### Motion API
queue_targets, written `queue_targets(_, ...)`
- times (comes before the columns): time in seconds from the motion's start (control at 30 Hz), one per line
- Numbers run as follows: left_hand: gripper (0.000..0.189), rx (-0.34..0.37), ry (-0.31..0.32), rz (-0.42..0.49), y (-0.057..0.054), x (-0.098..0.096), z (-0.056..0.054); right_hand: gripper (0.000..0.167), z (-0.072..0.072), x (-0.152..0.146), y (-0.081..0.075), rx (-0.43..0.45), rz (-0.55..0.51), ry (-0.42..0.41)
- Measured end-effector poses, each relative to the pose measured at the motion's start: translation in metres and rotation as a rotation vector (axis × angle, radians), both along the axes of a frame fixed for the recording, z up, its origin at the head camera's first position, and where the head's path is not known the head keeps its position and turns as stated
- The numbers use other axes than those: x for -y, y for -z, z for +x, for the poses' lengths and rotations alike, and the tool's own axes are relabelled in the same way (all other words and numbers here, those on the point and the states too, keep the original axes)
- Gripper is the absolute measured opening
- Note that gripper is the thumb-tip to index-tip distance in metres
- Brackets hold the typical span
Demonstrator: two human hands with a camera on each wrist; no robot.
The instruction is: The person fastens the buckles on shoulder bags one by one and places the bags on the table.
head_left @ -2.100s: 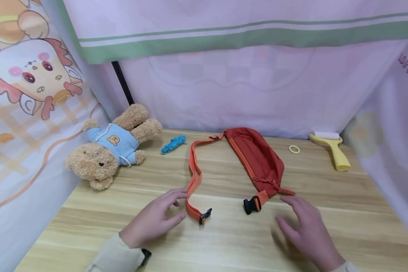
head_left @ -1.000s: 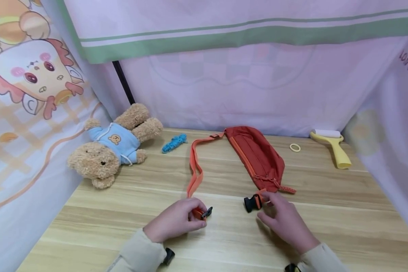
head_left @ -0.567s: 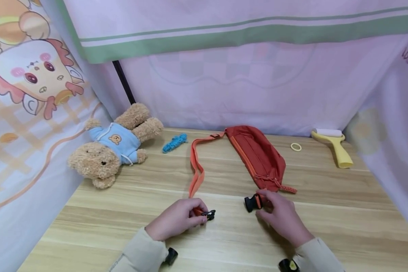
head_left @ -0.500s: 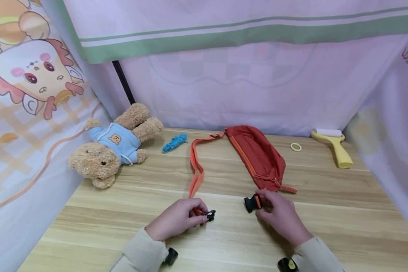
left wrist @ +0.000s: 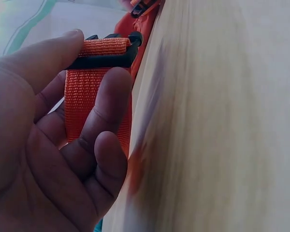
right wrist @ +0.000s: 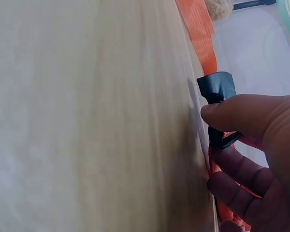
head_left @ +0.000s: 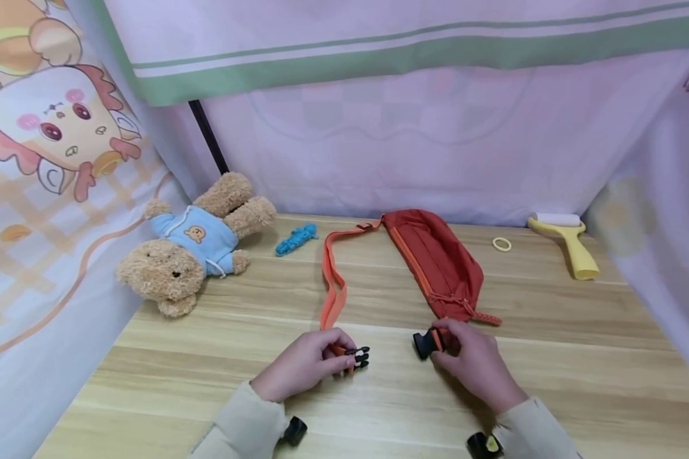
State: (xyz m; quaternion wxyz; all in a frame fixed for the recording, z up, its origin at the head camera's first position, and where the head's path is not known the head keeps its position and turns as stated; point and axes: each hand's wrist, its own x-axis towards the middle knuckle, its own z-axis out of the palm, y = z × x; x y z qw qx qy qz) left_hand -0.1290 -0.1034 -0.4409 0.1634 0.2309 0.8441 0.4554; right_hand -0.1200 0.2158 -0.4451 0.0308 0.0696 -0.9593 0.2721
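Observation:
A red waist bag (head_left: 436,261) lies on the wooden table, its orange strap (head_left: 334,280) running out to the left. My left hand (head_left: 310,363) pinches the strap end at the black pronged buckle half (head_left: 360,358); the prongs point right. In the left wrist view, thumb and fingers hold the buckle's bar (left wrist: 104,60) with the orange webbing looped through it. My right hand (head_left: 476,360) grips the black socket buckle half (head_left: 426,344) by the bag's near end, its mouth facing left. The right wrist view shows the thumb on this socket (right wrist: 217,87). A gap separates the two halves.
A teddy bear (head_left: 189,248) in a blue hoodie lies at the left. Behind the strap is a blue twisted bundle (head_left: 296,240). A pale yellow ring (head_left: 502,244) and a yellow lint roller (head_left: 571,245) lie at the back right. Printed cloth hangs round the table.
Both hands came in from the sides and took hold of the buckle halves. The left hand then turned the pronged half so its prongs show flat, pointing right. The bag stayed put.

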Motion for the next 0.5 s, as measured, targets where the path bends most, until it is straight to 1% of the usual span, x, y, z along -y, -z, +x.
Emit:
queue_targets(0.27, 0.010, 0.024, -0.013, 0.035, 0.0017, -0.0026, -0.0004, 0.046, 0.0063, 0.0040, -0.0020, 0.034, -0.054, 0.020)
queue_targets(0.5, 0.012, 0.080, -0.014, 0.087, 0.0020, -0.0056, -0.0024, 0.046, 0.0091, 0.0068, -0.0024, 0.041, -0.090, 0.029)
